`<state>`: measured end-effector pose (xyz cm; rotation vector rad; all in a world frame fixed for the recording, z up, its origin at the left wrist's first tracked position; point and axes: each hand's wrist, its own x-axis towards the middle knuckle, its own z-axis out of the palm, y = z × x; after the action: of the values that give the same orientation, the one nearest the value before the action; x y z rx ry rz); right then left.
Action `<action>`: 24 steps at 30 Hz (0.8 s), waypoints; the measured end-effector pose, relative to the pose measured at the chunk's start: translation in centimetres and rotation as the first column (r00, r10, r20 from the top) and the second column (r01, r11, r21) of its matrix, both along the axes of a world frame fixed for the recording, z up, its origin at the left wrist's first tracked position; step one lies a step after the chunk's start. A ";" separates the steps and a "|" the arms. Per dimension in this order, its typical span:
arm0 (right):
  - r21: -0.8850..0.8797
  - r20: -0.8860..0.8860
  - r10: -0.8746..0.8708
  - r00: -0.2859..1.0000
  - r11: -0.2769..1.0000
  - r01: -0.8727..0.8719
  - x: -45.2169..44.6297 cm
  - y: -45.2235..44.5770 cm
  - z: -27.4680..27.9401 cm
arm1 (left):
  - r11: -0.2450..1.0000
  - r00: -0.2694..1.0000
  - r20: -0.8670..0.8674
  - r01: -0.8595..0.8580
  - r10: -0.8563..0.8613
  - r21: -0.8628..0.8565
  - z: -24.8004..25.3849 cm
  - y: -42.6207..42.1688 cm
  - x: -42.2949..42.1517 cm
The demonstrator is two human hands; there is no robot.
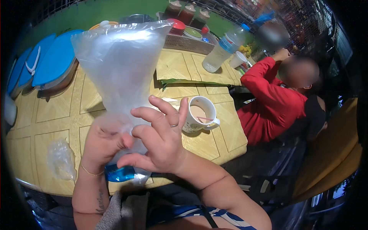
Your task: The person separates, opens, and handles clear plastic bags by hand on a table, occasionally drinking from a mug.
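Observation:
A clear plastic bag, puffed out at the top, stands upright in front of me. My left hand, partly blurred, is closed round its narrowed neck. Just to the right of that neck is my right hand, its thumb and fingers apart, with a ring on one finger. Whether its fingertips touch the bag I cannot tell. Below both hands, near the table edge, lies a shiny blue item whose kind is unclear. A mug with a light brown drink and a thin stick stands beyond my right hand.
Blue-lidded containers stand at the left of the table. Crumpled clear plastic lies near the left edge. A water bottle, a white cup and a condiment basket are at the back. A person in red sits at right.

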<state>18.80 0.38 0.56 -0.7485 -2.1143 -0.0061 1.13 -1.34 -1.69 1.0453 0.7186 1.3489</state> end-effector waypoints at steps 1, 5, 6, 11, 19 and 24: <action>-0.018 0.013 0.010 1.000 1.000 -0.010 0.0 0.2 0.1 | 0.997 0.993 -0.094 0.078 -0.075 0.021 -0.1 0.1 -0.4; -0.091 0.028 0.058 0.998 0.994 -0.055 0.2 0.5 0.5 | 0.984 0.985 -0.024 0.171 -0.172 -0.055 0.0 0.0 -0.3; -0.110 0.022 0.067 0.998 0.992 -0.064 0.2 0.5 0.6 | 0.986 0.987 -0.026 0.160 -0.161 -0.052 0.0 0.1 -0.4; -0.033 -0.035 0.128 0.991 0.991 -0.130 0.3 1.3 -0.5 | 0.995 0.996 -0.036 -0.078 0.080 0.065 -0.5 0.4 0.4; -0.019 -0.262 -0.027 0.965 1.000 0.023 1.2 3.0 -0.9 | 0.996 0.975 -0.215 -0.045 0.062 0.082 0.9 0.1 0.5; 0.009 -0.508 -0.082 0.857 0.995 0.101 1.6 3.8 -1.4 | 0.968 0.926 -0.283 -0.237 0.251 0.084 0.5 0.6 0.4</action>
<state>20.42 4.19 -0.85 -0.7347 -1.5688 0.0932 1.50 -0.74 -1.22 1.2406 1.0702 1.4436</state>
